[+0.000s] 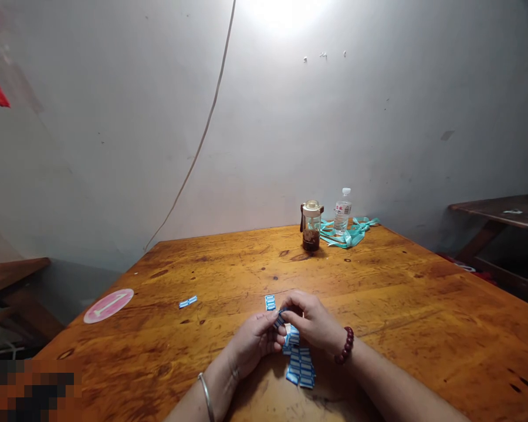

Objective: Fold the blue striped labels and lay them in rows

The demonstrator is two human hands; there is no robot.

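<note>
Between my two hands is a small blue-and-white label piece (280,319), like a strip of stickers. My left hand (259,340) pinches it from the left, thumb on top. From the right, my right hand (308,316) grips its edge between thumb and bent forefinger. Below my hands lies a loose pile of similar blue-and-white label strips (300,368), partly overlapping. Just beyond my fingers rests another label sheet (270,302), flat on the wood. Farther left lies a narrow label strip (188,302). The printing is too small to read.
The wooden table (229,264) reaches to a grey wall. At its back stand a lidded cup (311,225) with dark contents and a clear water bottle (342,214), with turquoise ribbon (352,237) around the bottle. A pink round sticker (108,306) marks the left edge.
</note>
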